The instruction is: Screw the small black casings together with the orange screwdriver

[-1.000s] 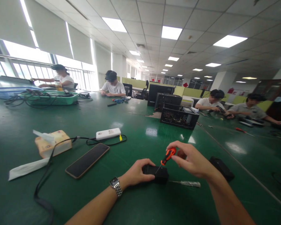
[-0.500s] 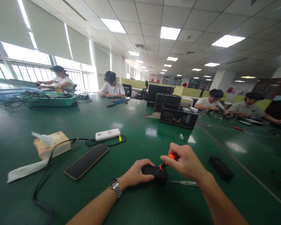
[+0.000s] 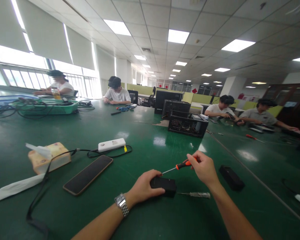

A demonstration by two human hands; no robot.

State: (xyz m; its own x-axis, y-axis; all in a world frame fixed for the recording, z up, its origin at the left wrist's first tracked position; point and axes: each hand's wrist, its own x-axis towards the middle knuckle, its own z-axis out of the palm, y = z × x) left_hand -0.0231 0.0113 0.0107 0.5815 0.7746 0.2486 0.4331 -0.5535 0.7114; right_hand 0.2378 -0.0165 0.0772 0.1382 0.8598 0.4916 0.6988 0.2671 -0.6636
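A small black box (image 3: 168,186) lies on the green table, with my left hand (image 3: 146,187) wrapped round its left end. My right hand (image 3: 202,166) grips the orange and black handle of a screwdriver (image 3: 183,164). Its thin shaft points left and down, with the tip beside my left index finger, above the box's far edge. Just right of the box lies a second screwdriver with a clear handle (image 3: 198,194). Another black block (image 3: 231,177) rests farther right, beyond my right wrist.
On the left are a phone (image 3: 88,175), a tissue pack (image 3: 51,158), a white power strip (image 3: 111,144) with a cable, and a green basket (image 3: 46,108) of cables. An open computer case (image 3: 187,126) stands ahead. Several people sit around the table.
My right hand has lifted the screwdriver off the box and moved slightly right, tilting the shaft flatter. The whole view has shifted slightly. My left hand still holds the box.
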